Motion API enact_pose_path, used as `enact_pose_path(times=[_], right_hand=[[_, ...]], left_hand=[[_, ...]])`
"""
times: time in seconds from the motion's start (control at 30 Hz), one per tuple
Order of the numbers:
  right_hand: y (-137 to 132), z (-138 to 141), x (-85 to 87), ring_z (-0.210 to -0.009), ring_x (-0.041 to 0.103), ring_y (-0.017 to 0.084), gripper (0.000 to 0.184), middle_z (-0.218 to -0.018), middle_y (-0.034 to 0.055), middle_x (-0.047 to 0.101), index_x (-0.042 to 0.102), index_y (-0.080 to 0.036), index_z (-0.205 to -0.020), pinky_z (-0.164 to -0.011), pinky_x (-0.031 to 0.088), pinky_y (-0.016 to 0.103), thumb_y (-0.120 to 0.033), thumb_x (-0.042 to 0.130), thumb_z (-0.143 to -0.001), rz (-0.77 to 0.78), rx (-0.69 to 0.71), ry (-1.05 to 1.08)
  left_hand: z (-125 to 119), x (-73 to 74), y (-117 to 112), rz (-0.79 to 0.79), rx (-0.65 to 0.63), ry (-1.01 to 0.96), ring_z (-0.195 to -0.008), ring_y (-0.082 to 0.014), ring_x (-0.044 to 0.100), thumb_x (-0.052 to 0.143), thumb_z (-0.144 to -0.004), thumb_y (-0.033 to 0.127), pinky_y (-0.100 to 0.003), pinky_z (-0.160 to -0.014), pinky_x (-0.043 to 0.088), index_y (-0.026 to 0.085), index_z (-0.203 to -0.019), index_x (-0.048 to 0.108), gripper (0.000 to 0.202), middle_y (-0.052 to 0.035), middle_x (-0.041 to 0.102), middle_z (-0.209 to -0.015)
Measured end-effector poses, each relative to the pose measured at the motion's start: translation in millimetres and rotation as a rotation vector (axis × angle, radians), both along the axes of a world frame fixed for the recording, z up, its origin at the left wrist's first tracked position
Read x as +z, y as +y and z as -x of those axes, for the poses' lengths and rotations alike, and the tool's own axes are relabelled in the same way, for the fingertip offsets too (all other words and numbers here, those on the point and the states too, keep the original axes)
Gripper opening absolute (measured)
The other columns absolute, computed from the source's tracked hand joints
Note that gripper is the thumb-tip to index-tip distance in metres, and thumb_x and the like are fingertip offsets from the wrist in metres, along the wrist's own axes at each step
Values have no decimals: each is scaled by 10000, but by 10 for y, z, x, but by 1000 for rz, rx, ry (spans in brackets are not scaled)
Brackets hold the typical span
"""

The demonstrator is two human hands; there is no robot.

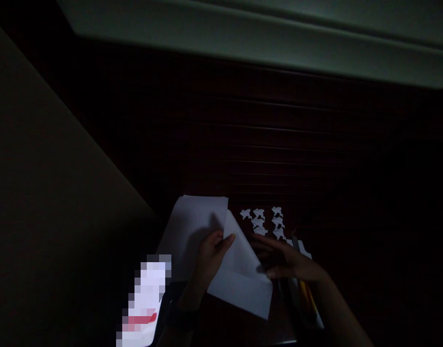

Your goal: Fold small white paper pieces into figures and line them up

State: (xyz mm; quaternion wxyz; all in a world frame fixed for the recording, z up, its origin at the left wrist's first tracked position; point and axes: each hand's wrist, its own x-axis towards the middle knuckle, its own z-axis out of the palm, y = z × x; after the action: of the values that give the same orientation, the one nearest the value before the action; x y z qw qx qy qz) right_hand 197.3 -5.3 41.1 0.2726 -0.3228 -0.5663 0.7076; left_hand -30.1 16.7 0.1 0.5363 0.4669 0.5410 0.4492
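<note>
A white sheet of paper [243,289] with a diagonal folded edge lies at an angle over the dark table. My left hand [214,248] pinches its upper left edge between thumb and fingers. At the sheet's right edge is my right hand [286,258], fingers spread and apart; whether its thumb touches the paper I cannot tell. Behind the left hand lie larger flat white sheets [195,217], with the hand's shadow on them. Several small folded paper figures [259,222] sit in rows beyond the right hand.
A lit screen [143,299], partly pixelated, stands at the lower left. Under my right forearm are a yellow item [308,299] and white pieces, hard to make out. Dark slatted panelling [261,130] rises behind, below a pale ledge [243,43]. The scene is dim.
</note>
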Motion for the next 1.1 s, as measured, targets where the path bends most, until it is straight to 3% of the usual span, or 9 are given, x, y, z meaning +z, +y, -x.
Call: enact_pose_path(times=[0.1, 0.23, 0.43, 0.53, 0.77, 0.97, 1.1], right_hand=[[-21, 143, -61, -1194, 466, 243, 773, -1401, 67, 390, 235, -328, -1397, -991, 367, 452, -280, 671, -761, -44, -177, 35], [-64, 445, -194, -1297, 326, 244, 736, -1418, 55, 365, 331, -282, -1366, -1063, 274, 425, -281, 701, -730, -204, -320, -69], [-38, 599, -379, -1205, 441, 250, 601, -1314, 63, 490, 427, -260, -1296, -1027, 324, 415, -290, 673, -748, -350, -632, -184], [-9, 590, -421, -1133, 502, 257, 512, -1243, 81, 549, 472, -232, -1242, -971, 380, 422, -320, 645, -769, -321, -744, -183], [-36, 648, -357, -1032, 560, 260, 455, -1132, 85, 619, 520, -210, -1176, -897, 427, 405, -346, 647, -762, -274, -874, -127], [-60, 648, -295, -885, 617, 258, 339, -1020, 75, 659, 572, -211, -1083, -768, 487, 397, -333, 642, -774, -2, -758, 89], [-51, 621, -298, -845, 624, 251, 337, -979, 83, 673, 598, -184, -1064, -784, 475, 406, -294, 668, -753, 111, -702, 219]], left_hand=[[-117, 17, -65, -53, -103, 33, -608, -158, 607, 602, -739, 477, -214, -512, 434, 171, -722, 562, 309, -7, 637, -661], [-220, -7, -126, -161, -43, 104, -645, -170, 634, 555, -795, 434, -232, -559, 466, 176, -789, 582, 259, -13, 657, -687], [-197, -35, -115, -203, 20, 152, -775, -192, 673, 541, -823, 376, -278, -672, 521, 202, -1167, 544, 386, -48, 713, -854], [-194, -62, -117, -267, 30, 230, -898, -196, 656, 539, -830, 338, -296, -783, 515, 221, -1169, 584, 362, -52, 705, -985], [-219, -45, -148, -357, -2, 262, -991, -181, 622, 541, -841, 289, -281, -866, 492, 249, -1107, 639, 286, -21, 674, -1091], [-210, -9, -166, -360, 19, 237, -902, -180, 646, 555, -834, 287, -260, -775, 524, 247, -1087, 655, 274, -26, 691, -1027], [-199, -20, -173, -353, 19, 246, -842, -170, 649, 564, -831, 293, -247, -724, 528, 244, -1066, 666, 260, -29, 693, -988]])
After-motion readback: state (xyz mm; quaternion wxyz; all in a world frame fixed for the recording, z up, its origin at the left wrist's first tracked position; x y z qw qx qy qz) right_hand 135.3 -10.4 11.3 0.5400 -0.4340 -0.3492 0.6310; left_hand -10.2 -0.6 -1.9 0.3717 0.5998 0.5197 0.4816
